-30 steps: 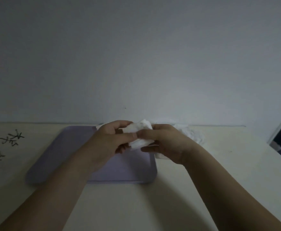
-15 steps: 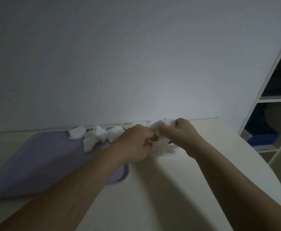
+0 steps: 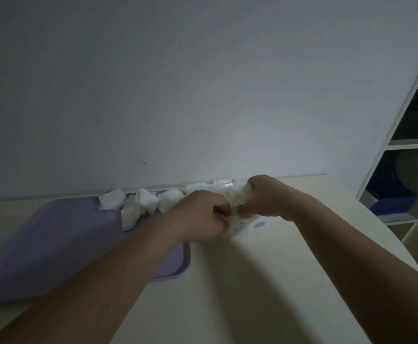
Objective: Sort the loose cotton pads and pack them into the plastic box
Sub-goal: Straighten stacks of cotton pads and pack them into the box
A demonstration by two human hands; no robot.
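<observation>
Home room: table [image 3: 252, 281], open shelving [image 3: 411, 142], plain wall [image 3: 178, 83].

loose cotton pads [image 3: 141, 204]: white crumpled squares in a row at the purple tray's [image 3: 54, 244] far edge | pad bunch [image 3: 237, 198]: gripped between left hand [image 3: 203, 217] and right hand [image 3: 265, 197] | plastic box [image 3: 251, 225]: clear, barcode label, just right of the tray

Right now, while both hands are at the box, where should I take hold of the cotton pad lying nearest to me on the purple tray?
I would pinch the nearest pad at its near edge, coming from the left over the bare purple tray. That edge lies free on the tray; its far end touches the other pads, and the left hand blocks the right.
</observation>
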